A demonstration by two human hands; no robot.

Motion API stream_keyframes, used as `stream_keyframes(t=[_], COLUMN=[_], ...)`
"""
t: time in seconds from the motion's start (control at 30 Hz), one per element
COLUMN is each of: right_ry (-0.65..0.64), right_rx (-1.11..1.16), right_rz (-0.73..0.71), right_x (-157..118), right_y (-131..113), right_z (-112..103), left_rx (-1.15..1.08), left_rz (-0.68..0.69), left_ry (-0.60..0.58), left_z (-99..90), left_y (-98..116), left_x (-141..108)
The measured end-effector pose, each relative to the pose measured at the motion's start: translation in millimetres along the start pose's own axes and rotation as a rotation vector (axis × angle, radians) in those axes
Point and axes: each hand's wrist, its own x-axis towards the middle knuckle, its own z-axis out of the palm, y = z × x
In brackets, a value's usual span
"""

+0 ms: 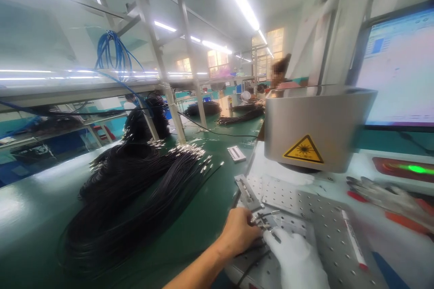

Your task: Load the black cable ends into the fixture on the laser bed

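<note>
The left hand [239,232], bare, pinches a small metal cable end [262,222] against the perforated plate [305,216]; its grip is closed on that part. The right hand [294,259], in a white glove, touches the same cable end from the near side; whether its grip is closed cannot be told. The cable end lies just ahead of both grips, below the laser head [315,126]. Judged from this, one cable is being seated. A large heap of black cables [135,189] lies on the counter [30,216], well to the left of the grips, apparently unprocessed.
</note>
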Motion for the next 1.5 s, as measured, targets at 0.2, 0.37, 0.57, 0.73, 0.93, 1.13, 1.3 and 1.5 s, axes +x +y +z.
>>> stream_keyframes(t=[0.2,0.37,0.57,0.73,0.93,1.13,1.3,1.5], right_ry=[0.124,0.158,0.177,0.165,0.152,0.155,0.149,0.039], right_rx=[-0.047,-0.024,-0.006,-0.02,-0.022,0.043,0.135,0.269], right_rz=[-0.039,-0.062,-0.074,-0.087,-0.039,0.075,0.226,0.491], right_x=[-2.6,-3.4,5.5,9.1,6.0,4.6,12.7,22.5], right_y=[4.7,10.1,13.4,12.7,8.0,4.6,2.7,-5.1], right_z=[6.3,10.0,13.1,16.4,15.9,18.2,24.6,28.7], left_rx=[0.09,0.082,0.012,-0.139,0.0,0.002,-0.066,0.111], left_rz=[0.043,0.027,-0.059,-0.155,-0.018,0.044,0.113,0.102], left_ry=[0.032,-0.014,-0.113,-0.285,-0.206,-0.109,0.048,0.138], left_z=[6.3,6.4,-0.8,-6.1,-13.8,-5.6,-12.5,-25.5], left_y=[-4.0,-4.5,-8.9,-11.4,-10.4,-12.2,-9.4,-13.1], left_x=[0.9,5.0,18.7,24.2,17.9,8.0,-0.9,-12.5])
